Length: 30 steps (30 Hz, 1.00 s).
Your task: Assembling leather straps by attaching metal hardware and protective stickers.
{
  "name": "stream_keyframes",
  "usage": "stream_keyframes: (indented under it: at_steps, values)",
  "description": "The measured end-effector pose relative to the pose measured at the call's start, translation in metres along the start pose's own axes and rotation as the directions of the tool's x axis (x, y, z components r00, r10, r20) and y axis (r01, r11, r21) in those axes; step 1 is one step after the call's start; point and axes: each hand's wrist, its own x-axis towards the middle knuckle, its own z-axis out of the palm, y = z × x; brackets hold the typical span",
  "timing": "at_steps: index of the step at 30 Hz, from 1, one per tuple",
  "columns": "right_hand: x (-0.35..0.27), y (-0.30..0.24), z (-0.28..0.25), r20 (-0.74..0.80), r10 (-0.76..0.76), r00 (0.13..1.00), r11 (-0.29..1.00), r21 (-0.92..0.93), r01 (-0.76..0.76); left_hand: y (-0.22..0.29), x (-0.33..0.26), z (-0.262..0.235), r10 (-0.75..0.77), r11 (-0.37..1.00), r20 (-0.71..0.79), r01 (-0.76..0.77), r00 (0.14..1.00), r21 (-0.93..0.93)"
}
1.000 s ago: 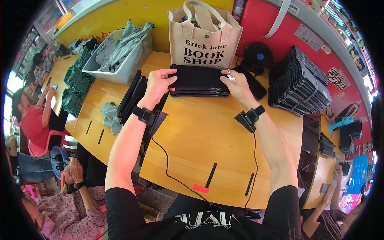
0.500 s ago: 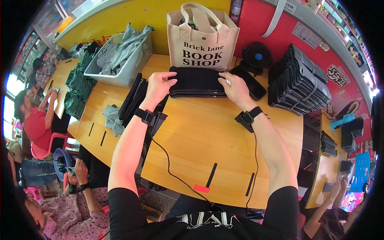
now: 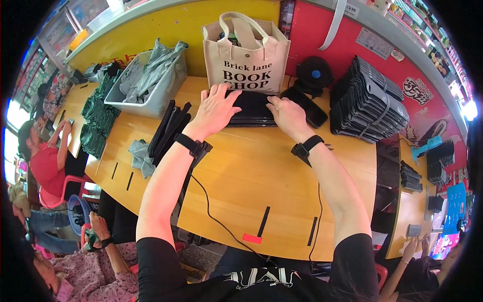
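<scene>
A low stack of folded black cloth pieces (image 3: 254, 108) lies at the far side of the table, against the foot of a cream tote bag (image 3: 246, 68). My left hand (image 3: 215, 110) rests over the stack's left end, fingers spread and palm down. At the right end, my right hand (image 3: 291, 117) pinches the edge of the top piece between thumb and bent fingers. Both wrists wear black straps with small devices. Left of the stack stand several narrow black folded pieces (image 3: 169, 132), with a crumpled grey cloth (image 3: 141, 156) beside them.
A grey bin (image 3: 143, 107) of grey-green cloth stands back left, near dark green piles (image 3: 96, 116). A phone (image 3: 311, 109), a black fan (image 3: 313, 73) and a strapped stack of dark folded pieces (image 3: 370, 100) occupy the back right. Cables trail from my wrists. Other people sit at both sides.
My left hand has gone from pinching the stack's left edge to lying spread over that end. My right hand keeps to the right edge, its fingers more curled. The view has shifted slightly.
</scene>
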Motion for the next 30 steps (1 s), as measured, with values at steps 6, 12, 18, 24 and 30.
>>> stream_keyframes:
  at_steps: [6, 12, 18, 24, 30]
  values:
    - [-0.001, 0.000, 0.004, -0.016, -0.008, 1.000, 1.000, -0.006, 0.008, -0.011, -0.011, 0.025, -0.112, 0.993, 0.152, 0.117, 0.982, -0.025]
    - [-0.003, -0.003, 0.003, -0.028, 0.016, 0.999, 1.000, -0.010, -0.016, -0.003, -0.007, 0.022, -0.164, 0.986, 0.214, 0.168, 0.963, 0.001]
    - [-0.003, -0.027, -0.008, -0.017, -0.070, 0.997, 0.960, -0.272, 0.062, -0.001, -0.011, 0.020, -0.180, 0.980, 0.236, 0.195, 0.955, -0.041]
    - [-0.002, -0.018, 0.023, -0.119, -0.256, 0.959, 0.951, -0.209, 0.228, 0.003, -0.010, 0.021, -0.184, 0.979, 0.256, 0.201, 0.949, -0.041]
    - [0.013, -0.020, 0.027, 0.026, -0.124, 0.992, 0.990, 0.063, 0.123, -0.011, -0.017, 0.021, -0.216, 0.972, 0.133, 0.226, 0.967, -0.063]
